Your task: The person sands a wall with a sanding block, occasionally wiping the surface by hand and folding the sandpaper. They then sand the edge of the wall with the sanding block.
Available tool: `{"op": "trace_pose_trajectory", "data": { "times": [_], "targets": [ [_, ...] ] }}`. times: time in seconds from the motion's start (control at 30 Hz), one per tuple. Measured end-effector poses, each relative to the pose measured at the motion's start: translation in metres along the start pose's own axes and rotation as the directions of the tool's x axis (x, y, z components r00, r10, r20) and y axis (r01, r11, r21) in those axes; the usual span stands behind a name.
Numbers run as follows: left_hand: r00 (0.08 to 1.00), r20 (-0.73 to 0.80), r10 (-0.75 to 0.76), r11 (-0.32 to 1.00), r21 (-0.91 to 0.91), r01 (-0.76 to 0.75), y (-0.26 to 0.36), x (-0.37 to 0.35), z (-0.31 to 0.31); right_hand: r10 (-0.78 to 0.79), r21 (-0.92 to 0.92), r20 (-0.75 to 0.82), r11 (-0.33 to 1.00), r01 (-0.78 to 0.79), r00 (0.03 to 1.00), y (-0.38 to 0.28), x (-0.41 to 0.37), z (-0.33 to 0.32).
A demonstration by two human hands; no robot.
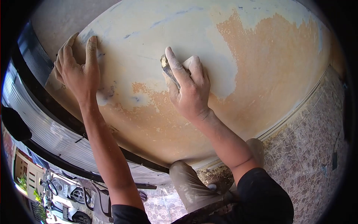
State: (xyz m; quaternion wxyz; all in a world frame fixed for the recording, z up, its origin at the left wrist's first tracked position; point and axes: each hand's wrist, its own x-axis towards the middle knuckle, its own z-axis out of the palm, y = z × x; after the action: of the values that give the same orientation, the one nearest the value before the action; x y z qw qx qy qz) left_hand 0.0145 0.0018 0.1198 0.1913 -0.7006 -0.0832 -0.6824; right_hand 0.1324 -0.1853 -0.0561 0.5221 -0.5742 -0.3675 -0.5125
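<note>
A large curved panel (179,119) fills the middle of the view, patched with pale filler, tan-orange areas and a few bluish-grey streaks. My right hand (190,87), dusted white, grips a small dark sanding block (169,71) with a worn yellowish end, over the pale area of the panel. Most of the block is hidden under my fingers. At the panel's upper left edge lies my left hand (78,71), fingers spread and fingertips on the surface, holding nothing.
Below right, a stone-patterned tile floor (294,160) runs along the panel's lower edge. My knee (186,183) is close under the panel. Corrugated sheeting (48,123) with dark bars stands at left. Parked motorbikes (63,201) and a chair (99,199) appear at lower left.
</note>
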Motion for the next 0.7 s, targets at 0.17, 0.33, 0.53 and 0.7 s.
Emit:
{"op": "trace_pose_trajectory", "data": {
  "times": [0.17,0.33,0.53,0.7],
  "targets": [
    [0.997,-0.07,0.037,0.999,-0.02,-0.039,0.0,-0.002,0.005,-0.018,-0.11,0.01,0.994,0.019,1.0,0.029,-0.139,-0.012],
    [0.996,-0.087,0.001,1.0,-0.028,-0.004,0.002,-0.001,0.01,0.025,-0.009,0.047,1.0,-0.024,0.999,0.009,-0.083,0.001],
    [0.996,0.03,0.088,0.996,-0.013,-0.088,-0.018,-0.001,0.0,-0.037,0.031,0.058,0.999,0.036,0.998,-0.031,0.003,0.023],
    [0.998,0.055,0.043,0.995,-0.092,-0.038,0.008,0.001,-0.022,0.041,0.232,0.351,0.964,-0.13,0.936,0.001,-0.139,-0.011]
  ]
}}
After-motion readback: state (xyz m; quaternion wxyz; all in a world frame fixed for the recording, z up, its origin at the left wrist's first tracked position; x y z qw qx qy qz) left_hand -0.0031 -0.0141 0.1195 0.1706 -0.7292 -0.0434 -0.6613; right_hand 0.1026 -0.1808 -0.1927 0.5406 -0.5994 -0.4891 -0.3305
